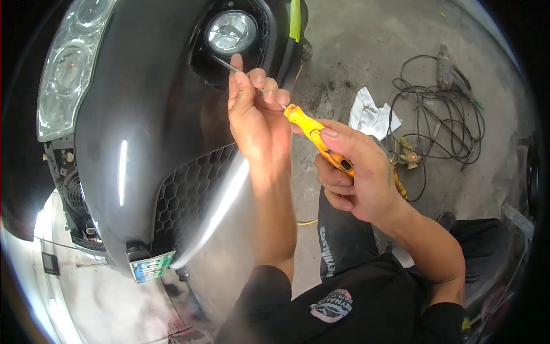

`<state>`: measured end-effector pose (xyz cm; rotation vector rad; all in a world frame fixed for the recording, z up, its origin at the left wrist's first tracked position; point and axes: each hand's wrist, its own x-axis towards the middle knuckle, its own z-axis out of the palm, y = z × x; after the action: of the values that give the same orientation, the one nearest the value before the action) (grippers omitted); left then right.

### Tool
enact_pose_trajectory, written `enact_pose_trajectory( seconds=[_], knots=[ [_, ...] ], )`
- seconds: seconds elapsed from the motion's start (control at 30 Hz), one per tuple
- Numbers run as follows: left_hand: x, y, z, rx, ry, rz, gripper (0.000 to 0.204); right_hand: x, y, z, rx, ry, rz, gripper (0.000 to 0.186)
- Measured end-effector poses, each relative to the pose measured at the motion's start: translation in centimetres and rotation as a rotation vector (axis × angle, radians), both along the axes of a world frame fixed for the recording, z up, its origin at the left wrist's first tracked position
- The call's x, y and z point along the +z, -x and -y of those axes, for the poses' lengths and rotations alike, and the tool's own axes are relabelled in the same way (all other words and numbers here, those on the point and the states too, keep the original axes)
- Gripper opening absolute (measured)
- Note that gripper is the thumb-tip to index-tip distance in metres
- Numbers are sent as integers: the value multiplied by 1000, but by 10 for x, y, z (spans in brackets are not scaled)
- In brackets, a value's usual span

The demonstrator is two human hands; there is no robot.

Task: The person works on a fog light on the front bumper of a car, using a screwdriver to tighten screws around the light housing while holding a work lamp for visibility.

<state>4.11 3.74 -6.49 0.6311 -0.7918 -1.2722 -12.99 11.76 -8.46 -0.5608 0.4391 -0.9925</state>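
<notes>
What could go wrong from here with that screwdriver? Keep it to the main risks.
1. The screwdriver's shaft reaches close to the round light, so a slip might scratch its lens or the dark bumper around it.
2. The left hand has its fingers around the thin shaft, ahead of the right hand on the yellow handle; a sudden slip or twist could scrape or jab those fingers.

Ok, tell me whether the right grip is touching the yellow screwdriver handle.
Touching. The head view shows the right grip closed on the yellow screwdriver handle, its thumb lying against it with no gap.
</notes>
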Motion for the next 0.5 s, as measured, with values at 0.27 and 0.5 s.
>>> enact_pose_trajectory(
  seconds=[0.27, 0.5],
  knots=[
    [3, -4, 3, -52, -8, -36, 42, -22, -19, 0, -624, 855, -751, 43],
    [5, 8, -3, -41, 13, -3, 46, 7, -2, -5, -41, -102, 2, 45]
  ],
)
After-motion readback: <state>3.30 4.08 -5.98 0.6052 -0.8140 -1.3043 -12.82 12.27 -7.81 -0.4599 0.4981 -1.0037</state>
